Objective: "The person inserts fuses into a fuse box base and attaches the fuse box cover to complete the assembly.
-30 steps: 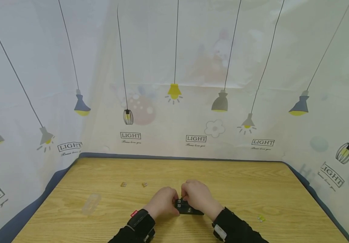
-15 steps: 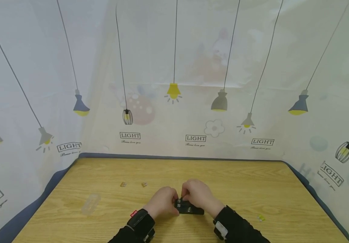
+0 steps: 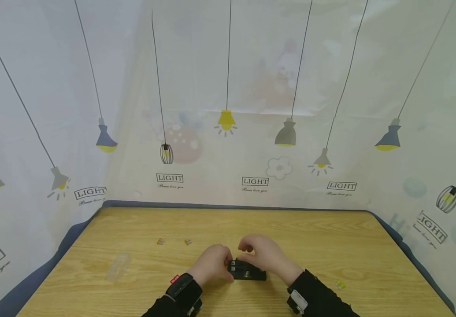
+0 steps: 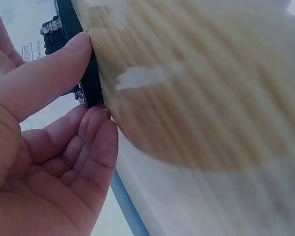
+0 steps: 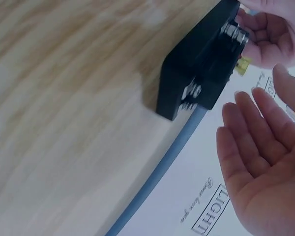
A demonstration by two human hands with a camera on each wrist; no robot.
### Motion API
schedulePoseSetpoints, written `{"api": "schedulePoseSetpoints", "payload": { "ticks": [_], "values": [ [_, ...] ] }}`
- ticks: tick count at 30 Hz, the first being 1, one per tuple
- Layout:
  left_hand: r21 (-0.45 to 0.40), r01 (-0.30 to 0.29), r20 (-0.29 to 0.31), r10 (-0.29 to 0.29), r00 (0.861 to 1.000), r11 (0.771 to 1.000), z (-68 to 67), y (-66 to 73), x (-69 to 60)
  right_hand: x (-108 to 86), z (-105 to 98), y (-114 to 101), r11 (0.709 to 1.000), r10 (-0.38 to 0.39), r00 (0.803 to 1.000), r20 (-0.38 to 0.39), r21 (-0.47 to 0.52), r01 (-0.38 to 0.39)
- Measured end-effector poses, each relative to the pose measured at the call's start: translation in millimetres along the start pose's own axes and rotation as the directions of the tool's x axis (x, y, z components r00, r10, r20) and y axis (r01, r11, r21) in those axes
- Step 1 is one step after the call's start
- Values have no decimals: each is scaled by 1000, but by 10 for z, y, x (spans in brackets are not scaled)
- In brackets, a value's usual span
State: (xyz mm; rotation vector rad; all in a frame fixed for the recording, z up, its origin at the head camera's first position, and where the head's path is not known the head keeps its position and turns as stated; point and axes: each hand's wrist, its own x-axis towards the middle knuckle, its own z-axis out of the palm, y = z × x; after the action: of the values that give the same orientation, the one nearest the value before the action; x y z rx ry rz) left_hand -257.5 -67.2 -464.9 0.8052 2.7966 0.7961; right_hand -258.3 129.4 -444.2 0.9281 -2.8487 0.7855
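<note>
Pale backdrop (image 3: 196, 66) (lamp-printed); wood-grain table (image 3: 315, 237).

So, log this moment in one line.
left hand: holds black block by left end | right hand: holds nothing, apart from block | table: small yellow piece, right side

A second ago I saw the right hand (image 3: 265, 253) with its thumb and fingers (image 5: 253, 128) pinched together at the top edge of the black block (image 3: 249, 273); now they have come apart, leaving a gap between thumb and fingertips, and the wrist has drawn back slightly to the right, its black sleeve (image 3: 324, 295) going along with it
</note>
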Motion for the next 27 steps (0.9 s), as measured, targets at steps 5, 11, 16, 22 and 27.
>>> {"api": "schedulePoseSetpoints", "payload": {
  "ticks": [5, 11, 16, 22, 27],
  "values": [
    [-15, 9, 8, -9, 1000, 1000, 7, -9, 8, -113, -59, 59, 998, 46, 999, 23, 49, -47],
    [-15, 25, 14, -25, 1000, 1000, 13, -20, 12, -251, -123, 150, 994, 77, 996, 53, 73, -81],
    [-14, 35, 19, -35, 999, 999, 32, -36, 18, -368, -219, 228, 992, 88, 994, 62, 90, -93],
    [-22, 25, 23, -25, 999, 999, 31, -27, 10, -568, -347, 382, 997, 29, 998, 47, 67, -32],
    [-27, 26, 20, -25, 999, 999, 19, -18, -1, -747, -471, 520, 999, 4, 999, 42, 50, -6]
  ]
}}
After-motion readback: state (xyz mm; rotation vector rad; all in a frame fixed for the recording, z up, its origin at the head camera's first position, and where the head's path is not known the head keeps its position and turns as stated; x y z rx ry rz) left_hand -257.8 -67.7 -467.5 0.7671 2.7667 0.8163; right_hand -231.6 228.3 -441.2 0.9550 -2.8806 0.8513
